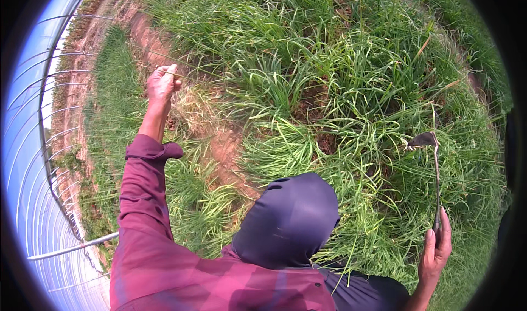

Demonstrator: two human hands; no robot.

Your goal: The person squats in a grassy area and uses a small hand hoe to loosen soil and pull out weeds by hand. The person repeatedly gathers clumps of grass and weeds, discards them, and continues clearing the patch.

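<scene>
My left hand is raised over a bare strip of soil at the left, thumb and fingers pinched on thin plant stalks. The stalks stretch sideways on both sides of the fist. At the lower right, my right hand holds the lower end of a small hand hoe. Its dark blade points left above the leaves, with something pale at the tip. Between the hands grow dense clumps of narrow-leaved, chive-like plants. Flattened leaves lie just beyond my bent knee.
Reddish soil forms a path between plant rows. Another green row runs along the left. Curved metal hoops of a tunnel frame rise at the far left, with a straight pipe near my left sleeve.
</scene>
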